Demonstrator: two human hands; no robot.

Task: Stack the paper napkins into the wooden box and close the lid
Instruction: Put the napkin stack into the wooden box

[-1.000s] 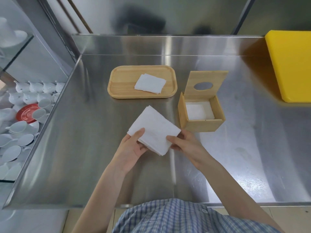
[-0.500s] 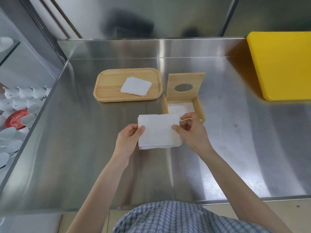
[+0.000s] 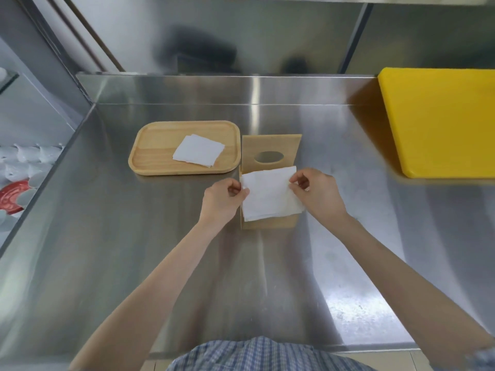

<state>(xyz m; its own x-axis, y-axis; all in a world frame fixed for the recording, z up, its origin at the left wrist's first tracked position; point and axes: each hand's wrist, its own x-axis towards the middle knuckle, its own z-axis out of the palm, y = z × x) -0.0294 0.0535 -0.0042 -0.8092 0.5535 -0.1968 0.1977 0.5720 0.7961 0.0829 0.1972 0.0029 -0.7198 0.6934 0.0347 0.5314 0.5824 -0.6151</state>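
Your hands have carried the napkin stack (image 3: 270,195) from the bare tabletop (image 3: 134,250) in front of you to right over the wooden box (image 3: 269,223), where half a second ago it hung just short of the near wall. That puts you at the drop: the stack covers the opening, squared roughly to the box, and what remains is to lower it in.

Going left to right: beside the tabletop, a lower shelf holds white cups (image 3: 24,159) and a red saucer (image 3: 12,195), well apart from the work. The wooden tray (image 3: 150,145) sits just left of the box with more napkins (image 3: 198,154) lying on it, so in my judgement this is not the last load.

Your left hand (image 3: 221,200) has its grip pinched together on the stack's left edge. The box's lid (image 3: 270,145), with its oval hole, stands upright behind the opening. Your right hand (image 3: 318,195) pinches the stack's right edge in the same way.

The stack hides the box's interior, so you cannot see how full it is. The stack's near right corner looks to overhang the wall; it may catch there. The yellow cutting board (image 3: 439,121) lies far right, out of the way.
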